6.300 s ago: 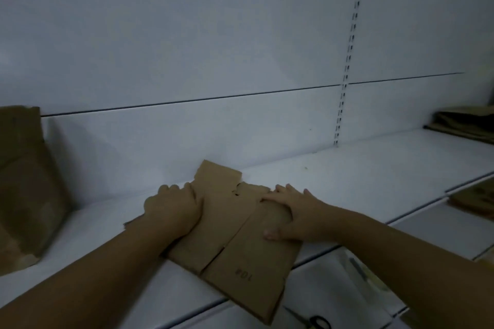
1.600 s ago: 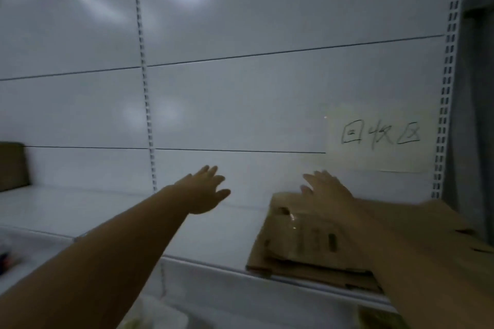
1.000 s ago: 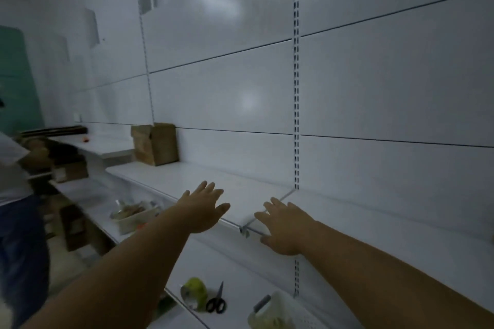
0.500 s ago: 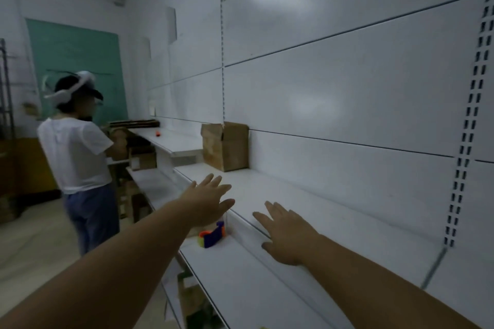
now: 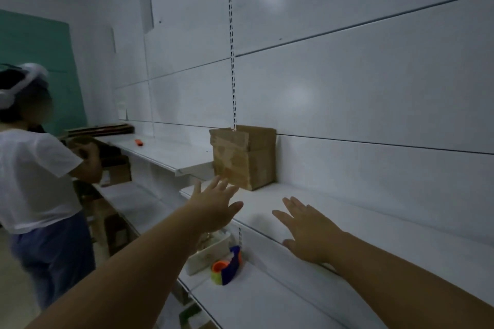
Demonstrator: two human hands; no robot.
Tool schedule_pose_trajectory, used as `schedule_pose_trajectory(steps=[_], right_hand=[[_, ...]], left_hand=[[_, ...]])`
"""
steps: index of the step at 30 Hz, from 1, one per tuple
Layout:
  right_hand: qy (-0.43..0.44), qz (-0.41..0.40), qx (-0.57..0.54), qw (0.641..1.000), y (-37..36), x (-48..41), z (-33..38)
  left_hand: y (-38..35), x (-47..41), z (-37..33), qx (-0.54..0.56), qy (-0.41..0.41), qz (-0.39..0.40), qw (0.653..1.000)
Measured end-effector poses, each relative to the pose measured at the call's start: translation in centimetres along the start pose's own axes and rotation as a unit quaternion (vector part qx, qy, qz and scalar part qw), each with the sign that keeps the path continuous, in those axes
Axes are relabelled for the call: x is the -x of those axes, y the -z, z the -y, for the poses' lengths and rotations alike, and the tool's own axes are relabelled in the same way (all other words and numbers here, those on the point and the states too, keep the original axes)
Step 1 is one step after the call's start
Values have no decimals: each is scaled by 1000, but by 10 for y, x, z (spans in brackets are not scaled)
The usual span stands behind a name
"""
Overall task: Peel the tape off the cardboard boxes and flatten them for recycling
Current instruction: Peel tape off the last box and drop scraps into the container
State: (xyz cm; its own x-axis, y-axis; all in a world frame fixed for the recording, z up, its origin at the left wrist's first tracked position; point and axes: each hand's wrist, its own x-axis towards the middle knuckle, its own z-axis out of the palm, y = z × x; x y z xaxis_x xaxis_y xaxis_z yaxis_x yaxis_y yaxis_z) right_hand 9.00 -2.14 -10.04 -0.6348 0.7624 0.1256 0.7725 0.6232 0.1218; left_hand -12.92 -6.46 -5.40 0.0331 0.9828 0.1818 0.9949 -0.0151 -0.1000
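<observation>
Closer than half a second ago: the view has swung along the shelving, and the box now sits just past my left fingertips.

Starting near, both arms are out in front. Right hand [image 5: 310, 230] is flat, fingers straight and spread, holding nothing, low over the front of the shelf [image 5: 379, 224]. Whether it touches, I can't tell. Left hand [image 5: 213, 205] is up and forward, fingers splayed, empty too, leading the reach. I read that spread as a two-handed grab shaping up, one palm per side.

A level down, a tape dispenser [image 5: 227, 266] sits beside a white tub [image 5: 205, 252], parked out of the working space, I'd guess.

Then the target: box [image 5: 244, 157] upright on the shelf, pushed back against the wall panel, tape across its near face, not yet peeled or flattened.

Farther left, a person [image 5: 34, 168] in a white shirt handles their own cardboard, and flat cardboard [image 5: 101, 129] lies stacked on the far shelf.
</observation>
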Motion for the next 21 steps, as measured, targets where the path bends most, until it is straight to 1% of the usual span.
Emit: schedule_pose_trajectory(steps=[2, 4, 7, 9, 11, 13, 17, 20, 21], right_hand=[[-14, 11, -2, 1000, -5, -26, 3], [-30, 4, -10, 999, -9, -57, 1], [-35, -12, -29, 999, -20, -104, -1], [-37, -56, -66, 995, -27, -139, -4], [-50, -108, -117, 986, -30, -174, -9], [-68, -147, -138, 977, -27, -195, -12], [-103, -244, -159, 951, -15, -248, -21], [-114, -314, -146, 931, 7, -278, -34], [-116, -323, -137, 929, 17, -287, -39]], left_hand=[[-15, -16, 21, -10, -15, 13, 1000], [-27, -36, 41, -19, -23, 15, 999], [-40, -64, 71, -1, -19, 18, 1000], [-44, -81, 91, -10, -21, 23, 999], [-44, -99, 112, -45, -30, 18, 998], [-39, -110, 130, -52, -34, 12, 998], [-40, -152, 176, 4, -13, -4, 1000], [-51, -190, 197, 18, -17, -17, 1000], [-55, -203, 202, 28, -20, -27, 999]])
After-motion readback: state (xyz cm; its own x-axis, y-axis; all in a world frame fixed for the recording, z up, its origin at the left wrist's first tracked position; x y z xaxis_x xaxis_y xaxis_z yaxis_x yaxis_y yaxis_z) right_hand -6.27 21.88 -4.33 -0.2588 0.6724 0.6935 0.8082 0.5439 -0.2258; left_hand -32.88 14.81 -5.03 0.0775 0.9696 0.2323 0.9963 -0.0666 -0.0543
